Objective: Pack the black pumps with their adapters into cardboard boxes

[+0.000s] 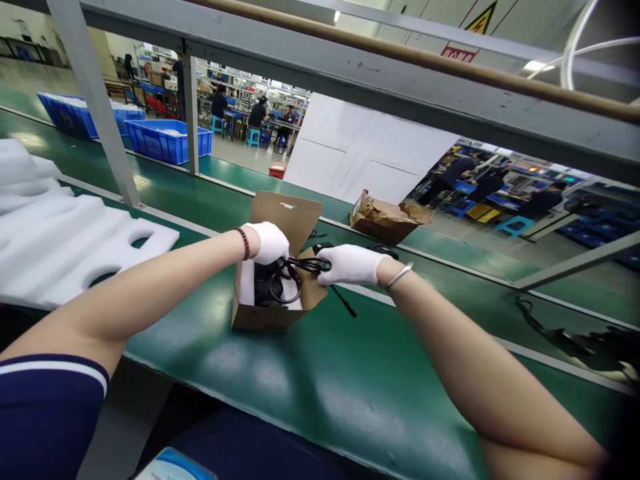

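Note:
An open cardboard box stands on the green work surface in front of me, its lid raised at the back. Inside lie white foam and a black object whose kind I cannot make out. Over the box I hold a bundled black cable, with a loop hanging down into the opening. My right hand, in a white glove, is closed around the bundle at the box's right flap. My left hand, also gloved, pinches the cable's left part; its fingertips are partly hidden. One cable end dangles to the right, outside the box.
White foam sheets with cut-outs are stacked at the left. Behind the rail are blue bins and a crumpled brown paper-lined box. More black cables lie at the right. Metal posts and an overhead beam frame the bench.

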Demonstrator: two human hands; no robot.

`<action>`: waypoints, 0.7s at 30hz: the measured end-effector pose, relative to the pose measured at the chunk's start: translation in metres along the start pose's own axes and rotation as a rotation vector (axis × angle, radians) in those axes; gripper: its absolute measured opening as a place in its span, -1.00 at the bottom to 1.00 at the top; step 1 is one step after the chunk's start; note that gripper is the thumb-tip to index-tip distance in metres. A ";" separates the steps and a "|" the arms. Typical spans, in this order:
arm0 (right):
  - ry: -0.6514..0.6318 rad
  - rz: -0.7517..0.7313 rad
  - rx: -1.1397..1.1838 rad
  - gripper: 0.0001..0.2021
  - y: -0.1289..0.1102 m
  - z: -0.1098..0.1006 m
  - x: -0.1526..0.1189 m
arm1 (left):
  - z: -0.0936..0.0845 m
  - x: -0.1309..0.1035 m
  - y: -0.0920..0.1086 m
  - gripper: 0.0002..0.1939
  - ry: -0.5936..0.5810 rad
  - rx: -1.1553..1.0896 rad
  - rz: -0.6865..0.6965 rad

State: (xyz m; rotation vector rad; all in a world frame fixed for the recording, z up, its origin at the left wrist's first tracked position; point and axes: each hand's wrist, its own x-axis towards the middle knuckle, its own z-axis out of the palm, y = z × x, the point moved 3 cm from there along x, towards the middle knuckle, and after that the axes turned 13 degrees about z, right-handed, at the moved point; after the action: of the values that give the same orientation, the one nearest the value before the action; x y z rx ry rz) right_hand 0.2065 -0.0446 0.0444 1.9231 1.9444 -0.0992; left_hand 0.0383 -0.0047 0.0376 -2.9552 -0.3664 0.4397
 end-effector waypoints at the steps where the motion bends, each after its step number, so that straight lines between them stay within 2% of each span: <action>1: 0.018 0.024 0.020 -0.61 -0.002 0.009 -0.006 | 0.004 0.008 0.000 -0.65 0.011 0.054 0.024; 3: 0.039 0.066 0.050 -0.57 -0.009 0.025 -0.018 | 0.015 0.021 0.005 -0.75 0.068 0.130 0.047; 5: 0.063 0.124 0.062 -0.62 -0.013 0.033 -0.028 | 0.026 0.026 0.009 -0.76 0.134 0.167 0.023; 7: 0.088 0.169 0.093 -0.76 -0.015 0.032 -0.037 | 0.033 0.023 0.008 -0.74 0.249 0.195 -0.005; 10: 0.145 0.163 0.292 -0.90 -0.022 0.018 -0.045 | 0.033 0.012 0.001 -0.56 0.397 0.164 0.051; 12: 0.170 0.137 0.536 -0.91 -0.032 0.013 -0.044 | 0.031 0.006 -0.009 -0.52 0.338 0.098 0.062; 15: 0.131 0.110 0.849 -0.89 -0.053 0.021 -0.035 | 0.024 0.002 -0.026 -0.69 0.212 0.009 0.026; 18: 0.098 0.120 1.007 -0.85 -0.068 0.037 -0.025 | 0.016 0.002 -0.036 -0.77 0.199 0.018 0.023; 21: 0.148 0.156 1.107 -0.86 -0.070 0.044 -0.020 | 0.013 0.003 -0.038 -0.72 0.249 0.022 -0.061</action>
State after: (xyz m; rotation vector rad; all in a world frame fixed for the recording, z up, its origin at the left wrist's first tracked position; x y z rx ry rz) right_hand 0.1476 -0.0814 -0.0050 2.7628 1.9860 -1.2386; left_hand 0.0288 0.0335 0.0305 -2.9202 -0.4163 0.0659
